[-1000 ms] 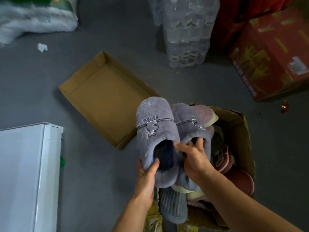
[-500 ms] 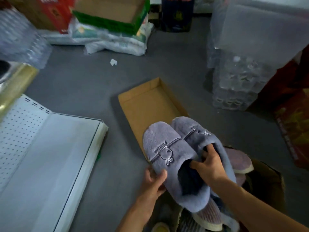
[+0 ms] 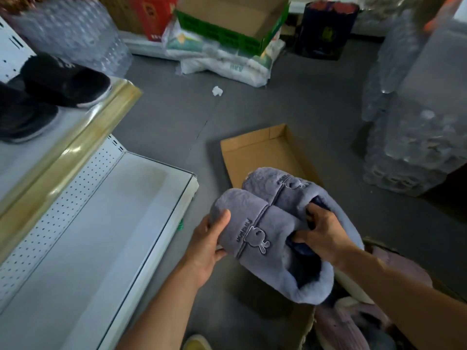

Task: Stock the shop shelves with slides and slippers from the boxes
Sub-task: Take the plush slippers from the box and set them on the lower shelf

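Holding two grey slippers (image 3: 278, 231) beside the white shelf (image 3: 106, 236) — left hand (image 3: 207, 243) grips toe | right hand (image 3: 323, 236) pinches openings | two black slippers (image 3: 50, 92) above shelf.

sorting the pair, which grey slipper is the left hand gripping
The nearer grey slipper, the one with the bear patch facing up. The left hand grips its toe; the right hand hooks both openings.

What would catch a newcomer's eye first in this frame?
Front and centre, a pair of fluffy grey-blue slippers is held over the floor: the left hand grips the toe of the nearer one, and the right hand has fingers tucked into the openings. To the left a white shelf stands bare, while black slippers sit on the tier above.
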The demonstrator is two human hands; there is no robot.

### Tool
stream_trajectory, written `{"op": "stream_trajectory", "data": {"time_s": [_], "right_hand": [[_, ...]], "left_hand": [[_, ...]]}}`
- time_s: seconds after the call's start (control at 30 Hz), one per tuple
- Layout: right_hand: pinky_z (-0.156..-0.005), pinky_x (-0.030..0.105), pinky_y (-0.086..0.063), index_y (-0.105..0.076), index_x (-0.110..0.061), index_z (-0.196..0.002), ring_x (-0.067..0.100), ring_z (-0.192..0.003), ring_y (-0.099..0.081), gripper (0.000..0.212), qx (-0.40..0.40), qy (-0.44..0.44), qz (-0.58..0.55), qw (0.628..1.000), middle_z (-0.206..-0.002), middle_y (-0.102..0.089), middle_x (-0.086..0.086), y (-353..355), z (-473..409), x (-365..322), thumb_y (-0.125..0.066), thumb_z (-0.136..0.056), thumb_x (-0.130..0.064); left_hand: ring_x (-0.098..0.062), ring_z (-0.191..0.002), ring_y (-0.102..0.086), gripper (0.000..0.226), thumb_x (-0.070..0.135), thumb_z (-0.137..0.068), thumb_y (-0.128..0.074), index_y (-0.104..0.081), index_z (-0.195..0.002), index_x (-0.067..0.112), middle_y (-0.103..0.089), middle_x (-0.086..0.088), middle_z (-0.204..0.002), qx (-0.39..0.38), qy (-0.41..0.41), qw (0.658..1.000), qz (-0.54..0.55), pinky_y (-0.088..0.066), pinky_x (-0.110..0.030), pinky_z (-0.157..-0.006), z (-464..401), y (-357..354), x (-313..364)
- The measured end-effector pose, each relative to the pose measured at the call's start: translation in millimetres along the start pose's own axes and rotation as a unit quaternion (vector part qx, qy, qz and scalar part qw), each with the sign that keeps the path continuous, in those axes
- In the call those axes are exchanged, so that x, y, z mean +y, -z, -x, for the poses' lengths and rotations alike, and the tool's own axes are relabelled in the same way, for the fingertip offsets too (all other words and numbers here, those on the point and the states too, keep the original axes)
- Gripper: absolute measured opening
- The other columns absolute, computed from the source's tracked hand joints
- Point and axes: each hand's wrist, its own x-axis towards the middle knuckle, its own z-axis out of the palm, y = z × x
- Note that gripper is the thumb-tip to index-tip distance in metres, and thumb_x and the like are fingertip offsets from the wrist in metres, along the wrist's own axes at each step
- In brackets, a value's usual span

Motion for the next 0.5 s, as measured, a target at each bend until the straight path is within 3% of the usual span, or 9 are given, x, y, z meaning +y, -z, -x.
{"op": "stream_trajectory", "data": {"time_s": [0.07,0.17,0.23,0.33,0.43,0.5], "right_hand": [[-0.054,0.012,-0.042,-0.05,-0.025,-0.079,-0.005,-0.061,-0.053,0.041,-0.007,-0.008,-0.014,1.0,-0.069,-0.055,-0.014,-8,-2,-7,-0.075,-0.07,0.007],[-0.069,0.022,-0.053,-0.059,-0.017,-0.097,0.01,-0.082,-0.067,0.041,-0.024,-0.029,-0.03,0.999,-0.088,-0.07,-0.005,-27,-11,-18,-0.075,-0.067,0.007],[-0.073,0.027,-0.057,-0.059,-0.012,-0.108,0.015,-0.086,-0.068,0.048,-0.041,-0.042,-0.029,0.998,-0.094,-0.07,0.001,-40,-16,-31,-0.075,-0.067,0.008],[-0.072,0.032,-0.057,-0.057,-0.005,-0.108,0.026,-0.09,-0.065,0.048,-0.048,-0.05,-0.013,0.998,-0.098,-0.067,0.016,-60,-28,-50,-0.075,-0.066,0.008],[-0.065,0.018,-0.054,-0.059,-0.016,-0.098,0.017,-0.086,-0.065,0.044,-0.072,-0.042,0.011,0.996,-0.096,-0.068,0.007,-78,-41,-70,-0.076,-0.065,0.008],[-0.068,0.017,-0.051,-0.058,-0.019,-0.094,0.019,-0.091,-0.065,0.044,-0.099,-0.032,0.039,0.994,-0.095,-0.067,0.001,-87,-53,-83,-0.077,-0.064,0.007]], "left_hand": [[-0.02,-0.108,-0.068,0.061,0.052,-0.074,-0.075,-0.059,-0.126,0.027,-0.072,0.001,-0.116,-0.007,0.011,1.0,-0.006,-0.054,-0.049,-0.092,-3,8,6],[-0.019,-0.105,-0.069,0.059,0.051,-0.071,-0.071,-0.061,-0.125,0.027,-0.073,0.002,-0.113,-0.013,0.013,0.999,-0.034,-0.058,-0.041,-0.08,-9,33,17],[-0.018,-0.102,-0.07,0.058,0.052,-0.071,-0.069,-0.062,-0.123,0.028,-0.074,0.002,-0.11,-0.018,0.01,0.998,-0.057,-0.058,-0.037,-0.073,-12,52,27],[-0.017,-0.1,-0.071,0.06,0.056,-0.069,-0.066,-0.063,-0.122,0.028,-0.074,0.003,-0.108,-0.014,0.015,0.997,-0.073,-0.058,-0.039,-0.077,-17,78,40],[-0.017,-0.105,-0.069,0.066,0.068,-0.068,-0.063,-0.065,-0.121,0.029,-0.073,0.004,-0.111,0.009,0.035,0.997,-0.064,-0.057,-0.042,-0.085,-25,105,54],[-0.019,-0.109,-0.067,0.069,0.076,-0.07,-0.062,-0.065,-0.121,0.03,-0.072,0.004,-0.114,0.018,0.041,0.997,-0.064,-0.055,-0.044,-0.088,-31,123,66]]}}
